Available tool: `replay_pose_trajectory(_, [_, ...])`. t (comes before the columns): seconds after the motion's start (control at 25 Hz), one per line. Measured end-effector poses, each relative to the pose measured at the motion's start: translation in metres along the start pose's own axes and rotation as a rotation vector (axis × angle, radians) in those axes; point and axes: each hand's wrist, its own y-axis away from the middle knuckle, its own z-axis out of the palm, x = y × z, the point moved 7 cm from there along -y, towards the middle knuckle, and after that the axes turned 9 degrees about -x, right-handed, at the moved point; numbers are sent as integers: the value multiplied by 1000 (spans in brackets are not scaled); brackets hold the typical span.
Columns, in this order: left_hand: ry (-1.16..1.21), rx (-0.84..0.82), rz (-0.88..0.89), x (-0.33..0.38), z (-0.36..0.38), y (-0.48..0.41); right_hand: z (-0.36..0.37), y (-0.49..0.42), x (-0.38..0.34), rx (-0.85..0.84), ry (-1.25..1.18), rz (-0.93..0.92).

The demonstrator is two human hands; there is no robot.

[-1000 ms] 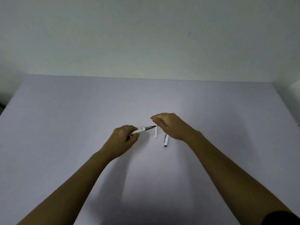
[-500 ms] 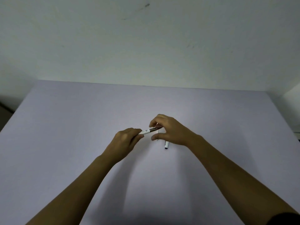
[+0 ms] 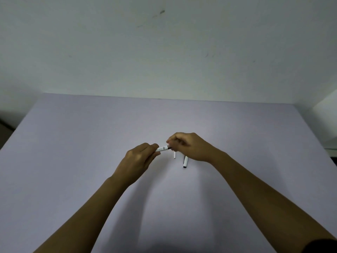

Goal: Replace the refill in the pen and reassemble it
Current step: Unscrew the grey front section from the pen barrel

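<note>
My left hand (image 3: 138, 160) grips the rear of a white pen barrel (image 3: 162, 148) with small printed marks, held a little above the table and pointing right. My right hand (image 3: 187, 146) is closed around the barrel's dark front end, hiding the tip. On the table below the hands lie a thin white refill piece (image 3: 174, 155) and a thicker white pen cap with a dark end (image 3: 185, 162), both partly covered by my right hand.
The pale lilac table (image 3: 91, 161) runs back to a plain wall. A white box-like object (image 3: 328, 121) stands past the table's right edge, and a dark gap shows at the far left.
My right hand has closed its fingers over the pen's dark front end, which was visible before. The camera has tilted up slightly. The loose parts on the table have not moved.
</note>
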Motion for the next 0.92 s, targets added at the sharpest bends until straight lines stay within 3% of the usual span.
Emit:
replay_pose_trajectory(0.12, [-24, 2, 14, 0, -3, 0, 3, 0, 2, -27, 15, 80])
replay_pose_trajectory(0.32, [-2, 8, 16, 1, -3, 5, -3, 6, -10, 30, 64, -116])
replay_pose_trajectory(0.52, [7, 8, 13, 3, -1, 5, -2, 6, 1, 33, -6, 98])
replay_pose_trajectory(0.76, [35, 36, 2, 1, 0, 10, -8, 10, -11, 49, -8, -58])
replay_pose_trajectory(0.92, [50, 50, 25, 6, 0, 8, -2, 10, -5, -9, -33, 106])
